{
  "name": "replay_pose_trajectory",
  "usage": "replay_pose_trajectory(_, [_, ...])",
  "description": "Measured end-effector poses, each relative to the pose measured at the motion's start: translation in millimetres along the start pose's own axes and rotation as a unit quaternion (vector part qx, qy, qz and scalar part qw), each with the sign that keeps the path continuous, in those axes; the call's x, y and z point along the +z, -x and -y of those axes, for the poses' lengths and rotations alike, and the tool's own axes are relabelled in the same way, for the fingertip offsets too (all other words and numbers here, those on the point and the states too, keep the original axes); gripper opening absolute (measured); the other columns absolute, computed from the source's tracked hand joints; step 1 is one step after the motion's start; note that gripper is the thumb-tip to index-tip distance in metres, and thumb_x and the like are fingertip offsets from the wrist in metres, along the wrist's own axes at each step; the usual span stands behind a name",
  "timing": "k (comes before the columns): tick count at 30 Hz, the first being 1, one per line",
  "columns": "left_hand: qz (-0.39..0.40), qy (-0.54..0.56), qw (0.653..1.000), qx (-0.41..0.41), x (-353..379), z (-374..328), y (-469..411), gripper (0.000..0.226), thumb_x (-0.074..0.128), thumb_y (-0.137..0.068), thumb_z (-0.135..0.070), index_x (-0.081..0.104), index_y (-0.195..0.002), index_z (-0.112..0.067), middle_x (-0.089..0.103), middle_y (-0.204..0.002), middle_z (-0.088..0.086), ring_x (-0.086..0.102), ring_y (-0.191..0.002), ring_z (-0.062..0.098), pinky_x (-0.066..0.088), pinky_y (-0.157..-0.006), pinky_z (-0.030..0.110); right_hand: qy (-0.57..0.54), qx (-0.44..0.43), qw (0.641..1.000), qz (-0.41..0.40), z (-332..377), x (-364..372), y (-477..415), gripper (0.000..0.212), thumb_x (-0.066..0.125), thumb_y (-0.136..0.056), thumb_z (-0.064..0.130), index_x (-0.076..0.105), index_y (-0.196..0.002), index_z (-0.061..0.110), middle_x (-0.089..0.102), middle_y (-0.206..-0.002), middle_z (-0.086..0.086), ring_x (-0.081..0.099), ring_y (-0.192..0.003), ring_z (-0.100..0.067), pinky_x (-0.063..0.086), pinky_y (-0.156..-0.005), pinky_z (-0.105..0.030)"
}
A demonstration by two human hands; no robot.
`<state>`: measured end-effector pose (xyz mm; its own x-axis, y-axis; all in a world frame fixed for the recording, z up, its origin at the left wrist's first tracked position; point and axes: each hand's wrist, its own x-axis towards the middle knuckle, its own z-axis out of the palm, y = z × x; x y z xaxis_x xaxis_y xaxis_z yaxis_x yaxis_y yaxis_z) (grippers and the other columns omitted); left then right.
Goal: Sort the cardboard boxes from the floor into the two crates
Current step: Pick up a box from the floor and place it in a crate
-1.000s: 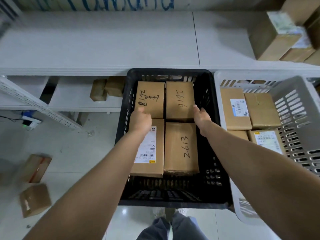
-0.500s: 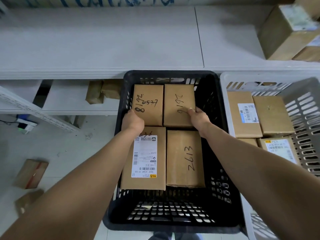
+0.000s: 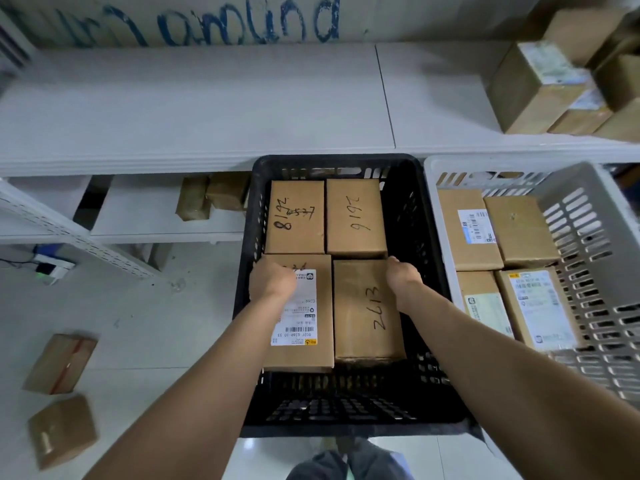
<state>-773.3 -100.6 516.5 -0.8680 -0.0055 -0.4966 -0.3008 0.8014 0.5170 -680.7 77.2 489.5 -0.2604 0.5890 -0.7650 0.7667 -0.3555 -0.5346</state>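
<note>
A black crate point(image 3: 247, 237) holds several cardboard boxes. At the far end lie a box marked 8192 point(image 3: 294, 216) and one marked 9192 point(image 3: 355, 216). My left hand point(image 3: 272, 280) curls over the far left corner of the near box with a white label point(image 3: 304, 355). My right hand point(image 3: 403, 277) curls over the far right corner of the box marked 2613 point(image 3: 363, 306). To the right, a grey crate point(image 3: 588, 216) also holds several boxes. Two boxes point(image 3: 60, 363) point(image 3: 62, 431) lie on the floor at the left.
A white shelf point(image 3: 207, 109) runs across behind both crates, with stacked boxes point(image 3: 540, 88) at its right end. Two small parcels point(image 3: 207, 195) sit on a lower shelf left of the black crate. A power strip point(image 3: 52, 270) lies on the floor.
Both hands have drawn back from the two far boxes to the far edges of the two near boxes. The view has shifted slightly.
</note>
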Motion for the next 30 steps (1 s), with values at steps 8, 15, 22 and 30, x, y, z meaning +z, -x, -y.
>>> replay_pose_trajectory(8, [-0.032, 0.054, 0.996, 0.063, -8.3, 10.0, 27.3, 0.028, 0.043, -0.091, -0.006, 0.061, -0.113, -0.003, 0.064, -0.117, 0.016, 0.062, -0.102, 0.034, 0.050, -0.084, 0.038, -0.038, -0.106, 0.994, -0.004, -16.1, -15.9, 49.1, 0.049, 0.038, -0.101, 0.041, 0.047, -0.139, 0.011, 0.060, -0.105, -0.001, 0.054, -0.086, -0.015, 0.043, -0.071, -0.025])
replay_pose_trajectory(15, [-0.026, 0.192, 0.952, 0.239, -28.8, -17.2, 107.9, 0.044, 0.050, -0.097, -0.025, 0.044, -0.139, -0.014, 0.048, -0.142, 0.002, 0.046, -0.128, 0.014, 0.032, -0.098, 0.022, -0.111, -0.292, 0.950, 0.024, -20.4, -37.2, 134.1, 0.051, 0.044, -0.098, 0.043, 0.047, -0.139, 0.013, 0.058, -0.132, -0.004, 0.052, -0.123, -0.019, 0.041, -0.106, -0.036])
replay_pose_trajectory(22, [-0.038, 0.290, 0.890, 0.351, -43.2, -17.5, 228.0, 0.040, 0.052, -0.095, -0.033, 0.051, -0.132, -0.017, 0.056, -0.118, -0.014, 0.048, -0.091, -0.023, 0.036, -0.077, -0.003, -0.134, -0.428, 0.894, -0.011, -66.8, -110.3, 204.2, 0.049, 0.047, -0.094, 0.049, 0.054, -0.132, 0.019, 0.060, -0.122, 0.011, 0.053, -0.107, 0.001, 0.034, -0.074, -0.002])
replay_pose_trajectory(30, [0.071, 0.386, 0.858, 0.330, -4.4, -0.9, 361.4, 0.014, 0.048, -0.098, -0.030, 0.054, -0.109, -0.027, 0.059, -0.116, -0.007, 0.056, -0.111, 0.008, 0.040, -0.099, 0.026, -0.172, -0.422, 0.887, -0.076, -147.9, -215.2, 244.9, 0.043, 0.042, -0.098, 0.042, 0.057, -0.127, 0.014, 0.060, -0.111, 0.007, 0.054, -0.104, -0.011, 0.036, -0.082, -0.022])
